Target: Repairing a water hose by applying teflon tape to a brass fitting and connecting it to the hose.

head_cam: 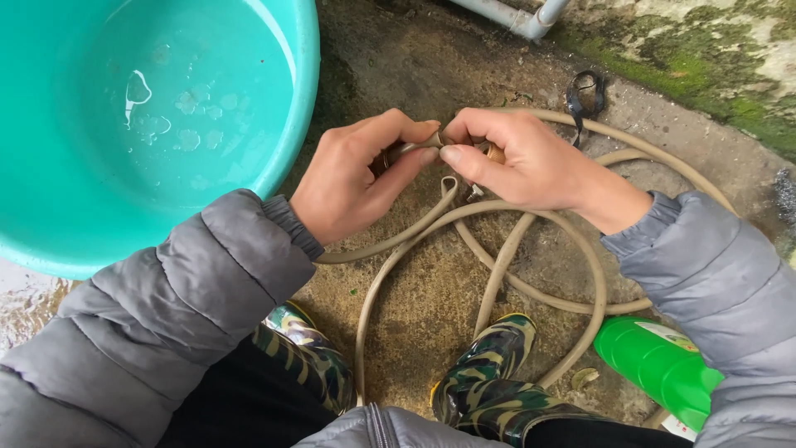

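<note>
Beige rubber hose (497,274), looped in loose coils on damp, mossy concrete ground (431,75), is gripped near its end by both hands at the centre of the scene. The left hand (352,182) is closed around the hose end, thumb and forefinger pinched on it, apparently so that it is kept steady. The right hand (522,162) is pinched on the same end from the other side, fingertips meeting those of the left, as if a small fitting, largely hidden, is being worked there. A large turquoise plastic basin (282,166) holding shallow water is set just beside the left forearm. Camouflage rubber boots (489,365) are planted among the coils, and a green plastic bottle (655,361) lies by the right sleeve.
</note>
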